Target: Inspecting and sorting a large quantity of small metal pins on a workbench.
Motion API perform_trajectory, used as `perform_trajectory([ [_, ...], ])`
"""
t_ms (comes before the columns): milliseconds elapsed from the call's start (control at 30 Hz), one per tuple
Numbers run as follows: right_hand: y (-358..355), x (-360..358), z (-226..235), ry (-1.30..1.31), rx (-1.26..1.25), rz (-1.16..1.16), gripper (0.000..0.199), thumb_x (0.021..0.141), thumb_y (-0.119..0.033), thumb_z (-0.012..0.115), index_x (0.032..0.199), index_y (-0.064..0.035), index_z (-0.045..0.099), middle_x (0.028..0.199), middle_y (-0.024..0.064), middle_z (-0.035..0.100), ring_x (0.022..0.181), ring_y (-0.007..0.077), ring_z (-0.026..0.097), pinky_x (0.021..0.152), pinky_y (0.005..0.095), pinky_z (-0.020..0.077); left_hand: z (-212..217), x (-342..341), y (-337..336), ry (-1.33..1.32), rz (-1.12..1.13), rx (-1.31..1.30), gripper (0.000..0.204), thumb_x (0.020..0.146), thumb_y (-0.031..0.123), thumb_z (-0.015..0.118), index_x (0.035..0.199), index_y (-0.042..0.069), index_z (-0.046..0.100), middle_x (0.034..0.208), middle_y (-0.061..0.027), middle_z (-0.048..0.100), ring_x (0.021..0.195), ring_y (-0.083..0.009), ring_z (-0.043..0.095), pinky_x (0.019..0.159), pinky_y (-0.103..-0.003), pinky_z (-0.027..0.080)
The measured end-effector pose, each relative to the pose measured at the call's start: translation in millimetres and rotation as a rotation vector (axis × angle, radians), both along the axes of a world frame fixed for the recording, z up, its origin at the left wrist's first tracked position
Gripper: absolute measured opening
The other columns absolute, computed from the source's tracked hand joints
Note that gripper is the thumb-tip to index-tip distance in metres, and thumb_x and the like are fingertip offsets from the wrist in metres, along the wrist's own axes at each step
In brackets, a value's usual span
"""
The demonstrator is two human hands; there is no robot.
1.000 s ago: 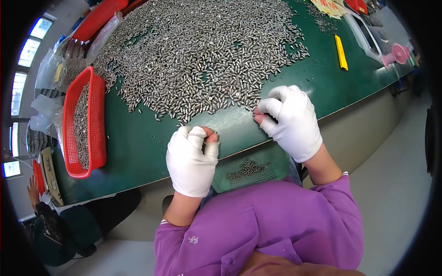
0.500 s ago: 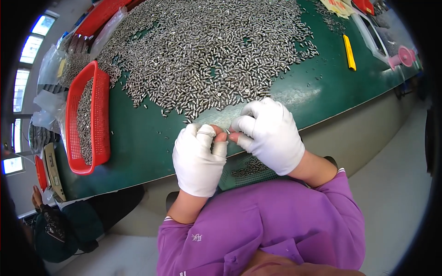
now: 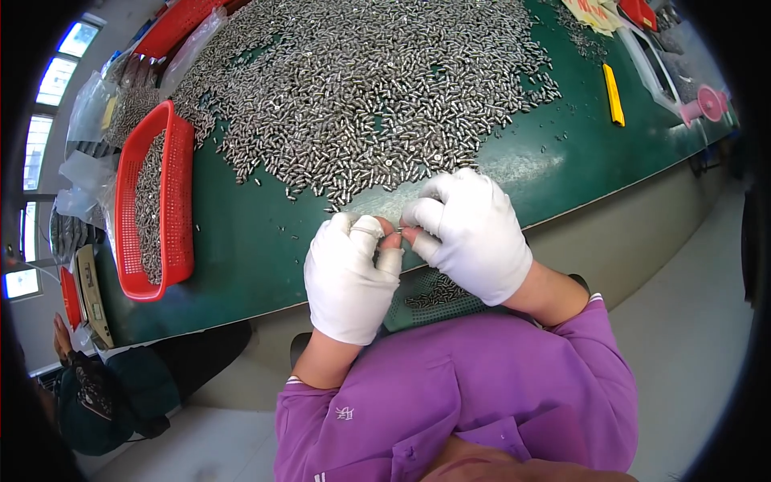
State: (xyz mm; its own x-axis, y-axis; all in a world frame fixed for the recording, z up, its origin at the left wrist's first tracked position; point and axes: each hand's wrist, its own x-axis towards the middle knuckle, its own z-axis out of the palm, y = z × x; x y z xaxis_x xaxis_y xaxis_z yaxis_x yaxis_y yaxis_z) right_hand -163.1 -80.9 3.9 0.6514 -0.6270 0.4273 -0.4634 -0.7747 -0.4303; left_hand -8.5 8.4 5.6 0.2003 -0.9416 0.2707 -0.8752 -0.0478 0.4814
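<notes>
Right at the near edge of the desk (image 3: 241, 273), the person in the purple top brings both white-gloved hands together. The left hand (image 3: 347, 277) and the right hand (image 3: 470, 233) meet fingertip to fingertip, each grip pinched closed on a tiny metal pin (image 3: 395, 231) held between them; it is too small to make out more. Just below the hands, under the desk edge, a green perforated tray (image 3: 434, 293) holds a few pins. Beyond the fingers lies a strip of bare green surface, then a broad heap of small metal pins (image 3: 361, 88) spreading to the far side. At the left stands a red basket (image 3: 183, 201) with more pins, clear bags (image 3: 88, 112) behind it. Far right lies a yellow knife (image 3: 613, 95). Pale floor (image 3: 691, 321) lies open on the right.
</notes>
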Motion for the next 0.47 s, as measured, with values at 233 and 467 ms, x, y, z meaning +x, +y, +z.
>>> perform_trajectory([
  [233, 3.0, -1.7, 2.1, 0.015, 0.035, -0.020, 0.016, 0.073, -0.019, 0.081, 0.083, -0.0163, 0.070, 0.090, 0.0018, 0.065, 0.083, 0.0270, 0.060, 0.074, 0.0410, 0.0503, 1.1, -3.4, 0.6, -0.024, 0.048, -0.017, 0.015, 0.080, 0.014, 0.077, 0.087, 0.009, 0.065, 0.085, -0.0113, 0.060, 0.081, -0.0344, 0.060, 0.070, -0.046, 0.049],
  [467, 1.8, -3.2, -0.8, 0.001, 0.039, -0.003, 0.017, 0.074, -0.021, 0.082, 0.085, -0.0163, 0.071, 0.090, 0.0014, 0.065, 0.083, 0.0267, 0.061, 0.074, 0.0415, 0.0505, 2.9, 1.5, 2.3, 0.031, 0.005, 0.016, 0.014, 0.081, 0.014, 0.077, 0.088, 0.010, 0.066, 0.087, -0.0119, 0.061, 0.082, -0.0351, 0.061, 0.072, -0.046, 0.050],
])
